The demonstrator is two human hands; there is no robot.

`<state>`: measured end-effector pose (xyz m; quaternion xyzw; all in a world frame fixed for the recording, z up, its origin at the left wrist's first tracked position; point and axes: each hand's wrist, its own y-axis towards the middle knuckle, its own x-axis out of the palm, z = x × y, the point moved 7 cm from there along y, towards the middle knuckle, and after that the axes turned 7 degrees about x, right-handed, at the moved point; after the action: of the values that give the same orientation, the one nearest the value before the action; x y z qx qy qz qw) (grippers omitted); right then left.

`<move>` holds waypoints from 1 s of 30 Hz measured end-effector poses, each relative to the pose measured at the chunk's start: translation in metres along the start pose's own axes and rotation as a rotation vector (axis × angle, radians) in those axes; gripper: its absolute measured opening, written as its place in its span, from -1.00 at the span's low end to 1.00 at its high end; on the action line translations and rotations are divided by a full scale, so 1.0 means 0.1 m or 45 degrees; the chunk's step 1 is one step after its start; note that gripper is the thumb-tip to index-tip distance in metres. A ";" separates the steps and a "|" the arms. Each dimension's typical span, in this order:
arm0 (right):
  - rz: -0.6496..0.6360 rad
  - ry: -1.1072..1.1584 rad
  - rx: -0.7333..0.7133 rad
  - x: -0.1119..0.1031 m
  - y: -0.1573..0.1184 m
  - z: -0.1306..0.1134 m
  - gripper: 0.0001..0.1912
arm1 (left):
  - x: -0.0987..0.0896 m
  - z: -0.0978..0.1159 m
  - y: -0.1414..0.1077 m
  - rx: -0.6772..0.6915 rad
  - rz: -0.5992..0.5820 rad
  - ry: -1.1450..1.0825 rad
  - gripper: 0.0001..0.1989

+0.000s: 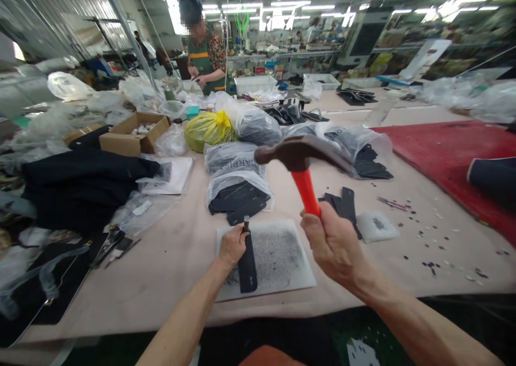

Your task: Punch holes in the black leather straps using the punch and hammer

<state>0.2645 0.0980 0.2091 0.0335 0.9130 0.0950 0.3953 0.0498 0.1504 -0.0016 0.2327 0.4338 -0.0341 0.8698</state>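
Observation:
My right hand (332,242) grips the orange handle of a claw hammer (303,153), its dark head raised above the table. In my left hand (234,246) a short metal punch (246,223) stands upright, pinched between thumb and fingers. The punch's lower end is hidden by my fingers, near the far end of a dark strip (248,266). That strip lies lengthwise on a white board (282,256) whose surface is heavily speckled with dark marks. Hammer and punch are apart.
An open plastic bag (237,178) of dark strips lies beyond the board. Loose dark strips (346,207) and a small clear packet (377,226) sit to the right, near scattered round scraps. A red sheet (451,156) covers the far right. Across the table stands a person (205,59).

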 end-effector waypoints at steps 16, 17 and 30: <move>-0.319 -0.431 -0.138 0.16 -0.06 -0.01 -0.77 | -0.02 0.01 0.00 -0.010 0.006 -0.028 -0.88; -0.306 -0.428 -0.135 0.09 -0.02 -0.04 -0.77 | -0.02 0.01 0.00 -0.010 0.008 -0.033 -0.88; -0.516 -0.318 0.266 0.30 -0.18 0.69 -0.73 | -0.02 0.00 0.01 0.008 0.008 -0.011 -0.87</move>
<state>0.2943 0.0943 0.1383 -0.0981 0.8501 -0.0857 0.5102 0.0492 0.1509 0.0005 0.2366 0.4291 -0.0338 0.8711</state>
